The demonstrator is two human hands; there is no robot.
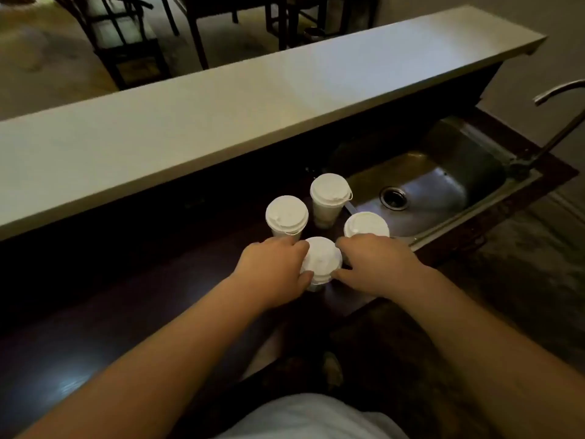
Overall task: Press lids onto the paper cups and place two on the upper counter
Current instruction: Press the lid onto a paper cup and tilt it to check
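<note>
Head view: four lidded paper cups stand clustered on the dark lower counter (pixel 133 299), just left of the sink (pixel 443 185).
Nearest cup (pixel 321 259): white lid on, gripped from both sides.
Left hand (pixel 278 270): fingers and thumb curled round the nearest cup's left rim.
Right hand (pixel 376 264): fingers curled round its right rim.
Other cups: left (pixel 286 217), far (pixel 329 193), right (pixel 365 224), all lidded, untouched.
Upper counter (pixel 221 106): pale slab behind the cups.
Faucet (pixel 557 122): beside the sink.

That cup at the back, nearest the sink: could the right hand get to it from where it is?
Probably yes. The right hand is busy gripping the nearest cup, but the back cup stands open from above, and only the right-side cup lies between.
</note>
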